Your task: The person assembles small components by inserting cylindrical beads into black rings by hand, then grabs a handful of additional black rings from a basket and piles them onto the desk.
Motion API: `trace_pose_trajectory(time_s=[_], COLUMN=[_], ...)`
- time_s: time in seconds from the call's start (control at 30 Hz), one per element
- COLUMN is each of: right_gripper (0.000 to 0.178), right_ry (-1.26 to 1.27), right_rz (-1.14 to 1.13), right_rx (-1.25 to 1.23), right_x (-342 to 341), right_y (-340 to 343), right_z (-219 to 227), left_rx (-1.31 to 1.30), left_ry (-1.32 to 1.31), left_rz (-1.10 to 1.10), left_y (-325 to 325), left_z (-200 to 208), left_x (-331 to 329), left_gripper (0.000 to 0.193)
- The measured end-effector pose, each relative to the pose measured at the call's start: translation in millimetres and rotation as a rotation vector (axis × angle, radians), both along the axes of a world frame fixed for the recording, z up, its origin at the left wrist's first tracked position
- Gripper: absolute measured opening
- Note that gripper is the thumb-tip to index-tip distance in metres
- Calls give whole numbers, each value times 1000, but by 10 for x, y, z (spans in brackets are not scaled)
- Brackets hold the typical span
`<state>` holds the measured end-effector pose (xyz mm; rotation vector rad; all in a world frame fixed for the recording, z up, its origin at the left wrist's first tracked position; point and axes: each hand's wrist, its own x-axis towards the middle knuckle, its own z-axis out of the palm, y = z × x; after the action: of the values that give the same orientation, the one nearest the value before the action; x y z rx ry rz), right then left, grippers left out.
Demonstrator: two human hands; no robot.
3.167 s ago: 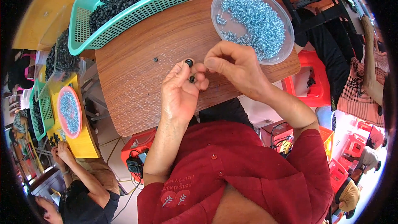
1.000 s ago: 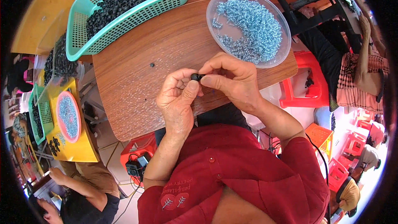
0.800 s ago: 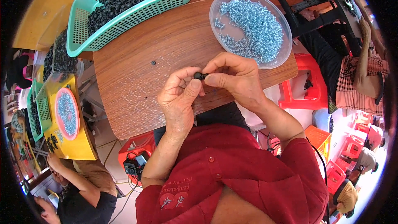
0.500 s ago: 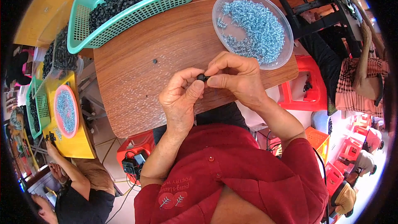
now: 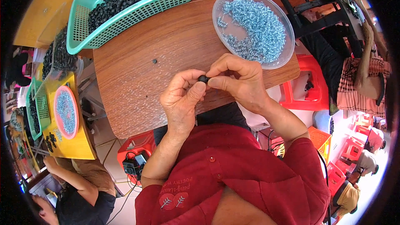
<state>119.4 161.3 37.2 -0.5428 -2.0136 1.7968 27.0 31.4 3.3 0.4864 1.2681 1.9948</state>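
Above the near half of the wooden table, my two hands meet at a small black rounded plastic part. My left hand pinches its left end between thumb and forefinger, the other fingers curled. From the right, the thumb and forefinger of my right hand close on the other end. The fingertips hide most of that end, so I cannot tell if it is one piece or two. A loose black piece lies on the table left of my hands.
At the far left stands a green basket of black parts. A clear round bowl of small metal springs sits at the far right. Beside a yellow table on the left, a co-worker sits. Red stools stand nearby.
My hands keep almost the same pinch on the black part, with only slight finger movement. The co-worker's hand at the left has drawn back from the black parts on the yellow table.
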Motion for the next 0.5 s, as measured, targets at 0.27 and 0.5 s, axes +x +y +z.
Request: trace_pose_trajectory(time_s=[0.27,0.5], right_gripper=[13,15], right_ry=[7,-111], right_rz=[145,178], right_rx=[167,-162], right_x=[-4,-45], right_y=[94,216], right_z=[10,71], left_rx=[-57,-38], left_ry=[58,46], left_rz=[-4,-37], left_y=[-21,-63], left_z=[35,27], left_x=[30,22], left_gripper=[19,17])
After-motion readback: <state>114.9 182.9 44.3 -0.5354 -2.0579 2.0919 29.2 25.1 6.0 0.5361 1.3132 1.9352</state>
